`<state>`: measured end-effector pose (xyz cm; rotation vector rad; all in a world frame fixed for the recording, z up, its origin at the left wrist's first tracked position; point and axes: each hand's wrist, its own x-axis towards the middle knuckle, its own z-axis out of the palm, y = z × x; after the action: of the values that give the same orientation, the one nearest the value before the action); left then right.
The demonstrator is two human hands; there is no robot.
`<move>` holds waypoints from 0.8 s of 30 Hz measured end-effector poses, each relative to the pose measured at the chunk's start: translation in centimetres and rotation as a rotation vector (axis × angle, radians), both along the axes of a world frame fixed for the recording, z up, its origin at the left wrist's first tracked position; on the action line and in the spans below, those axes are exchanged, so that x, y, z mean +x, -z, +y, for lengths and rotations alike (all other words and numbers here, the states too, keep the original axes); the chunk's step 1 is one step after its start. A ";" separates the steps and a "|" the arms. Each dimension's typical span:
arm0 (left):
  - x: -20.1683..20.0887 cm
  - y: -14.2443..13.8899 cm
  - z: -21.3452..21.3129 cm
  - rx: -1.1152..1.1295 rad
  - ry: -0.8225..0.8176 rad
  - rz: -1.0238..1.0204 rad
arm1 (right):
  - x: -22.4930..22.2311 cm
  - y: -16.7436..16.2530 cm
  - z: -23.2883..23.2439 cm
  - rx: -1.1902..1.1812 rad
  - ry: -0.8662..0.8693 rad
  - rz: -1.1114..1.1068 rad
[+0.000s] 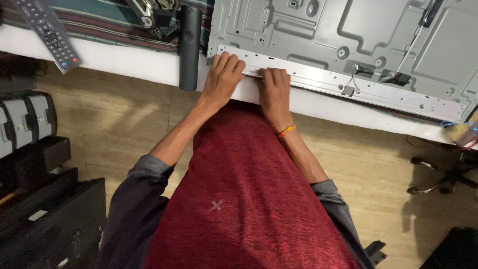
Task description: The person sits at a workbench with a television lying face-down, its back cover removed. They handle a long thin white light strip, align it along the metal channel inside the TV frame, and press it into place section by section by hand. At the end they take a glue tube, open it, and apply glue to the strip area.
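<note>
A large grey metal back panel (348, 35) of a flat screen lies face down on a white table (124, 57). Both hands grip its near edge strip (318, 79). My left hand (222, 79) has its fingers curled over the strip near the panel's left corner. My right hand (274, 92) clasps the same strip just beside it, with an orange thread band on the wrist. Short wires and a small connector (348, 89) hang at the strip further right.
A black remote (189, 45) lies over the table edge left of the panel, and a grey remote (47, 32) lies further left on a striped cloth (99, 25). Black speakers and boxes (35, 149) stand on the floor at left. A chair base (443, 179) is at right.
</note>
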<state>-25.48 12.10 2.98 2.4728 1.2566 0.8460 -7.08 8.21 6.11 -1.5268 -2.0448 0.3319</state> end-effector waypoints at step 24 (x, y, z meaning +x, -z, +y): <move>-4.7 0.7 0.3 -0.001 0.000 0.037 | -4.5 1.6 2.0 -0.062 -0.094 -0.028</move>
<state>-30.16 12.44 2.31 2.4989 1.2693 0.8026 -11.59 10.22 4.55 -1.4826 -2.1511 0.4159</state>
